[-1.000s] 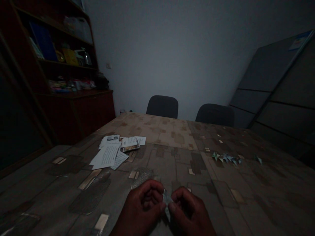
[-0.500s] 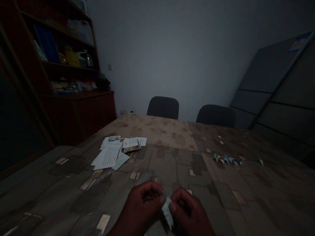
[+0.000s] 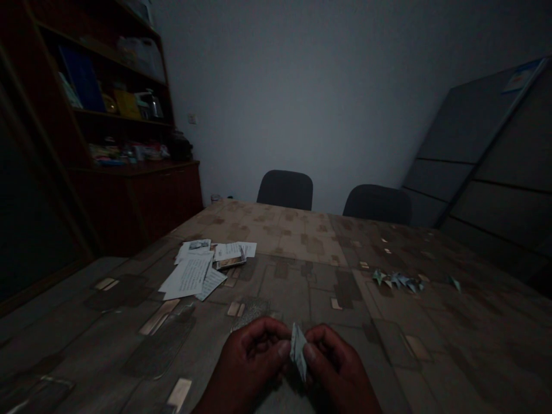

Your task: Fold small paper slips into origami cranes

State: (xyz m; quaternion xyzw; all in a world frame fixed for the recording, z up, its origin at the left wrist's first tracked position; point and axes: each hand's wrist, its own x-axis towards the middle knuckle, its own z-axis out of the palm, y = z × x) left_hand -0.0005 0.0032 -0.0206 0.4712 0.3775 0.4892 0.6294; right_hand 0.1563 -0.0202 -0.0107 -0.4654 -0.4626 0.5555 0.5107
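Note:
A small pale folded paper [image 3: 298, 352] stands on end between my two hands, close to the bottom centre of the view. My left hand [image 3: 254, 359] has its fingers curled, with thumb and forefinger pinched at the paper's left side. On the other side, my right hand [image 3: 334, 359] grips the paper between thumb and curled forefinger. Fine details of the folds are lost in the dim light.
Printed sheets and cards [image 3: 190, 275] lie on the patterned tablecloth [image 3: 276, 282] at the left. Several small folded paper pieces [image 3: 399, 280] sit in a row at the right, with one more [image 3: 455, 283] apart. Two chairs [image 3: 285, 190] stand at the far edge.
The folded paper has risen and turned more upright, its top now above the fingertips. My right hand's fingers have shifted slightly along it.

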